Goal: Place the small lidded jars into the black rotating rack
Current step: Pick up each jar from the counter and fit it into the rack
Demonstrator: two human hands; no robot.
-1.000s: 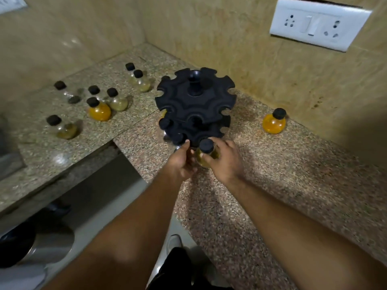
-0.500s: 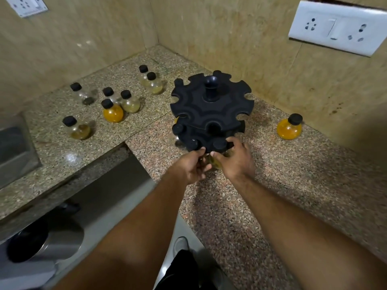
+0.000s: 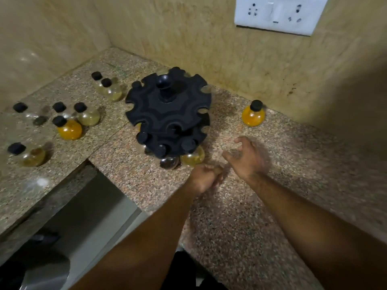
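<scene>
Speckled granite counter [image 3: 240, 216] runs into a corner of beige wall, with a white socket plate [image 3: 280, 14] high on the right-hand side. You have the black rotating rack [image 3: 167, 109] standing near that corner. Its top tier shows open notches, while the lower tier carries black-capped jars along the front: a yellow jar [image 3: 192, 156], a dark jar [image 3: 168, 162] just beside it, and a clear jar [image 3: 143, 137] further left. Your left hand [image 3: 206, 176] sits just in front of the rack, apart from it, fingers curled in on themselves with nothing seen in them. Your right hand [image 3: 247, 158] hovers to the right of the rack, fingers spread and bent, holding nothing, and blurred. An orange jar [image 3: 253, 116] stands alone near the right wall. More loose jars [image 3: 69, 128] stand on the counter section to the left, well apart from the rack
</scene>
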